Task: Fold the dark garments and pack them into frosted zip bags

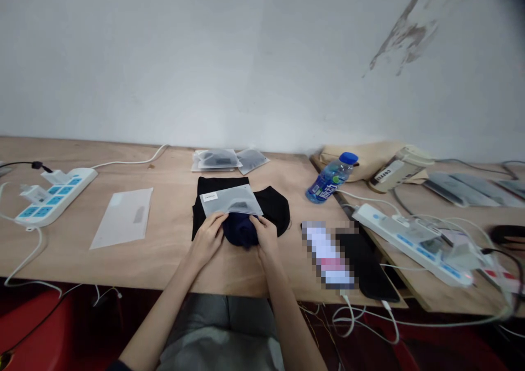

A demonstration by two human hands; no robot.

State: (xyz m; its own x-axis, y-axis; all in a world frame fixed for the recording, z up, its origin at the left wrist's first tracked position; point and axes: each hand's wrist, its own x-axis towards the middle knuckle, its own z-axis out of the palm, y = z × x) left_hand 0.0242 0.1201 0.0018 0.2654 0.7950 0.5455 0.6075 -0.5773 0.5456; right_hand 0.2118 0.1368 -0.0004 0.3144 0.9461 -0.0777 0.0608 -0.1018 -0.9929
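A frosted plastic bag [233, 197] with a small white label and a dark patch inside lies tilted between my hands. My left hand [210, 239] is closed on the left end of its near edge, fingers pinched together. At the right end, my right hand [266, 234] pinches the same edge. Directly below the bag, a bunched navy cloth [241, 233] sits between both hands. Black folded cloth [275, 207] spreads out under and behind these, partly hidden by the bag.
Several filled frosted bags [217, 158] lie near the wall. A flat frosted bag [125, 218] is on the left, beside a power strip [57, 196]. To the right are a blue-capped bottle [331, 179], a phone [328, 256], a coffee cup [397, 168] and another power strip [414, 245] with cables.
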